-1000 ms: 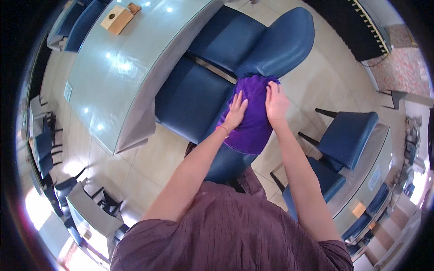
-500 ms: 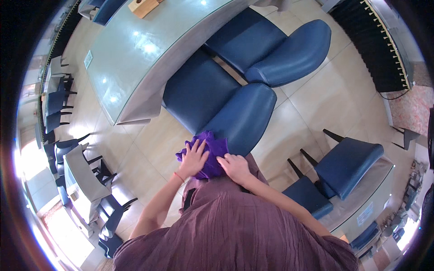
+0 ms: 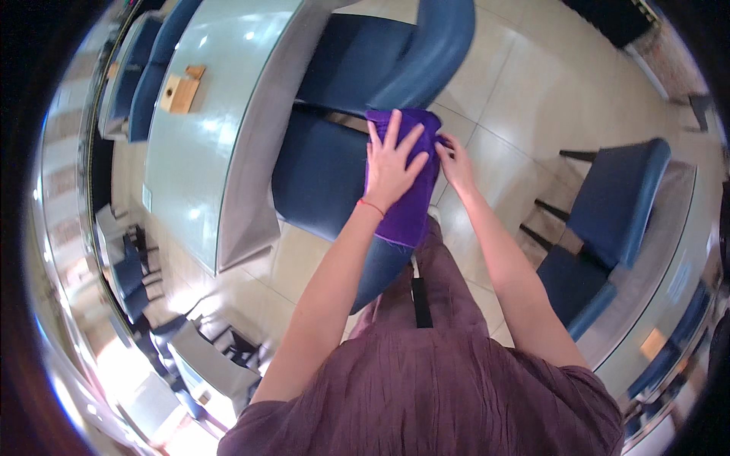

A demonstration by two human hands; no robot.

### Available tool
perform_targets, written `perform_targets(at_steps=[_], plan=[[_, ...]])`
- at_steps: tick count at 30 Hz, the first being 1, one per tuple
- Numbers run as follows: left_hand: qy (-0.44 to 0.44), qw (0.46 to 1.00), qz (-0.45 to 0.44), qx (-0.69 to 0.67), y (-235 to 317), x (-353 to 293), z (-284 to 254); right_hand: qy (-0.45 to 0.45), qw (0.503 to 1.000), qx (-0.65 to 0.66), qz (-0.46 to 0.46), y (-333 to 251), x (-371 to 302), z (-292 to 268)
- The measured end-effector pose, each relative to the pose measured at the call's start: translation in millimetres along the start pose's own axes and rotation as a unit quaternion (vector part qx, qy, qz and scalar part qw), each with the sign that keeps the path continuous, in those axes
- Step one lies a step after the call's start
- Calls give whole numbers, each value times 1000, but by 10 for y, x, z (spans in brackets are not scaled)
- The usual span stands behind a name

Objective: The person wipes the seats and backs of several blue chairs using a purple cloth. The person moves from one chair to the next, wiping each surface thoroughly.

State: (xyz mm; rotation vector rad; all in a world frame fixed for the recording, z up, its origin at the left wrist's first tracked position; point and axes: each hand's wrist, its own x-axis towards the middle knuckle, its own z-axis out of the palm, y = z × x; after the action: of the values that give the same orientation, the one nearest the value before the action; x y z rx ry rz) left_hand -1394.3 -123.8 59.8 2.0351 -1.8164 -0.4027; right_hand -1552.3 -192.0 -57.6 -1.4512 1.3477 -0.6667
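Note:
A purple cloth (image 3: 411, 213) lies spread along the top of the nearer blue chair's backrest (image 3: 382, 266). My left hand (image 3: 389, 169) rests flat on the cloth, open with its fingers spread. At the cloth's right edge, my right hand (image 3: 456, 163) has its fingers bent and closed on the fabric. Part of the fingertips is hidden by the cloth edge. The seat (image 3: 315, 171) of this chair shows to the left of the cloth.
A second blue chair (image 3: 353, 61) stands just beyond. To the left is a glass-topped table (image 3: 220, 99) with a grey cloth skirt and a wooden block (image 3: 179, 93). More blue chairs (image 3: 620, 201) stand at the right by another table. Tiled floor (image 3: 502, 114) lies between.
The bunched purple cloth is now spread out along the backrest. Both hands have moved forward and to the right with it, and the left fingers have spread. The view has shifted.

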Motion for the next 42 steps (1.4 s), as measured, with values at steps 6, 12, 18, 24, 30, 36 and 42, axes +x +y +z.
perform_targets(at_steps=[6,12,18,24,30,36,42], plan=[[34,995,-50,-77,-135,-381,104,-3,916,391,93,-126,-415,659],[-68,995,-32,-59,34,-1443,-48,118,960,245,63,-138,-1509,695],[-244,954,117,131,-3,-2654,-362,101,968,177,145,-154,-3058,982],[-216,962,159,53,-84,-1805,-333,152,958,233,73,-285,-2423,909],[-91,972,126,177,200,-481,-2,6,901,432,37,-181,-783,727],[-174,890,232,351,580,-296,335,21,976,211,-39,803,-706,1249],[-299,831,263,388,596,-1349,128,47,903,376,205,931,-2215,1811]])
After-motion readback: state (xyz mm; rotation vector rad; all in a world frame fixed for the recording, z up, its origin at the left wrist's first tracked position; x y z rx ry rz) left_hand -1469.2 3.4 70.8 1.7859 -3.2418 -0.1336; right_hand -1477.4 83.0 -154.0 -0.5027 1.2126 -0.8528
